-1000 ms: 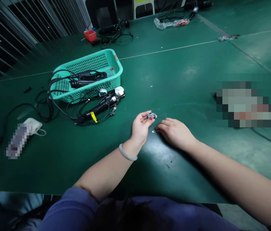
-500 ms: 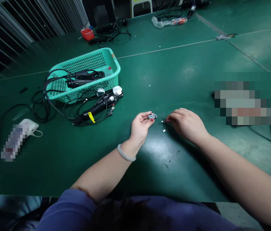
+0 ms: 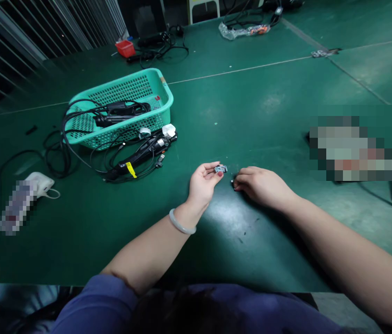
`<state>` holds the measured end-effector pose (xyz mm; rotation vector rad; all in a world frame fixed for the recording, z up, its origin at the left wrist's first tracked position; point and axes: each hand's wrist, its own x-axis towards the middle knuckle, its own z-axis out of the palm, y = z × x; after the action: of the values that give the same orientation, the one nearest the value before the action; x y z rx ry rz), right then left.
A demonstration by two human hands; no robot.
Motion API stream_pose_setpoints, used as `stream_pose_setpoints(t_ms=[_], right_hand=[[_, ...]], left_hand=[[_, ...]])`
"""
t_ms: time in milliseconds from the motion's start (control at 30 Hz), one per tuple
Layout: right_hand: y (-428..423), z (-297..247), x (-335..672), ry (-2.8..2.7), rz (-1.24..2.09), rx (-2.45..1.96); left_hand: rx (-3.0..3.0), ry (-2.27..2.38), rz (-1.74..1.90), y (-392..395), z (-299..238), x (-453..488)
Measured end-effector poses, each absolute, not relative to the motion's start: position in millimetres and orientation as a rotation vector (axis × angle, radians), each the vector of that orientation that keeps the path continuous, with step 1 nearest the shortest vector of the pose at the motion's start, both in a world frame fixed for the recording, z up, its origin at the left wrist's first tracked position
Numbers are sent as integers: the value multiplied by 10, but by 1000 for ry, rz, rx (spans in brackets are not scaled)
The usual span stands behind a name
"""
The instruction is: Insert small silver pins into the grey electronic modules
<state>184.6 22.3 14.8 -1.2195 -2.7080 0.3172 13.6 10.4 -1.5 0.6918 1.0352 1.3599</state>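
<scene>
Thumb and fingers of my left hand [image 3: 201, 185] pinch a small grey-blue patterned piece [image 3: 221, 169], held just above the green table. Its exact kind is too small to make out. Close by on the right, my right hand [image 3: 263, 185] is turned down to the tabletop with its fingers pressed together. A tiny pale piece with a dark edge [image 3: 232, 183] shows at those fingertips; the rest of it is hidden. The two hands are a short way apart.
A turquoise plastic basket [image 3: 166, 109] with black corded devices stands left of my hands. Before it lies another black corded device [image 3: 143, 153] with a yellow tag. A white device [image 3: 44, 183] lies far left, a blurred-out object [image 3: 349, 148] right, a red tray [image 3: 125, 48] at the back.
My right hand has moved a little left and toward me, over the spot where a small white bit lay; that bit no longer shows apart. My left hand has stayed put.
</scene>
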Motion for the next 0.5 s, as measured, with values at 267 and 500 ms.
stream_pose_setpoints(t_ms=[267, 500], right_hand=[[207, 132, 1801, -2602, 231, -1221], [157, 227, 1714, -2128, 284, -1142]], left_hand=[[718, 1056, 1329, 98, -5, 151], [726, 1044, 1249, 58, 24, 179]])
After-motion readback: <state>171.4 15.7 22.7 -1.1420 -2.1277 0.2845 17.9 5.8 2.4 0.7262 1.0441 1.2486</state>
